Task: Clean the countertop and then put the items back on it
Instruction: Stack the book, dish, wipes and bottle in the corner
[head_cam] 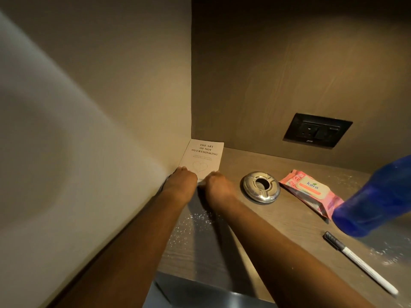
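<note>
- Wood-grain countertop [278, 221], one, set in a corner between a pale side wall [77, 130] and a brown back wall [289, 74].
- One book [203, 156], cream cover, titled "THE ART OF NOT OVERTHINKING" with a heart outline, lying flat in the far left corner, its left edge against the side wall.
- Two hands, both at the book's near edge: the left hand [180, 180] by the side wall with fingertips on the cover, the right hand [213, 182] just beside it, knuckles up and fingers bent down over the edge. I cannot tell whether either grips the book or only presses on it.
- One round steel ashtray [260, 186], right of the hands, apart from them.
- One pink wipes pack [311, 193], flat, right of the ashtray.
- One blue bottle [375, 196], blurred, close to the camera, overlapping the pack's near end.
- One pen [358, 262], white body with a dark cap, lying near the front edge.
- One black socket plate [317, 133] on the back wall.
- White specks [191, 221] scattered on the countertop, in patches near the forearms and at the right.
</note>
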